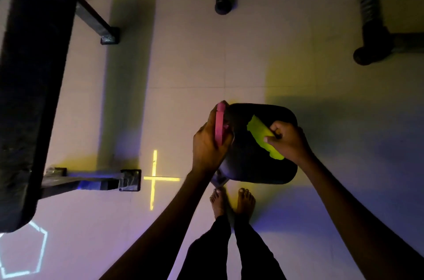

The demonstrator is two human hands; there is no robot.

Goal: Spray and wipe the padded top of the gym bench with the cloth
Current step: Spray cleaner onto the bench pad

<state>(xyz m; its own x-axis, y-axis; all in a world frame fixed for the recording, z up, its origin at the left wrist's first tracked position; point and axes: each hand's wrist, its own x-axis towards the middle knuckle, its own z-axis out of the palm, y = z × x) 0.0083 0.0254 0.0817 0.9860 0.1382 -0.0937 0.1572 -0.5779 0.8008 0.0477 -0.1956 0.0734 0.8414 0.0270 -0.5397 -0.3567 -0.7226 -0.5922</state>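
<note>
The padded top (250, 162) of the small black bench sits just in front of the person's bare feet (232, 201), dark and rounded at the corners. The right hand (289, 142) is clenched on a yellow-green cloth (261, 135), pressing it flat against the right half of the pad. The left hand (210, 144) grips a pink spray bottle (220, 123) at the pad's left edge — nozzle pointing away toward the far side.

The step in hand looks like wiping. To do it well, keep the cloth spread rather than bunched, and draw it in overlapping strokes from far edge to near, so no strip is skipped. The left half of the pad, near the bottle, appears not yet covered — the bottle should lift clear before the cloth crosses over. A longer bench (34, 87) stands well apart on the left.
</note>
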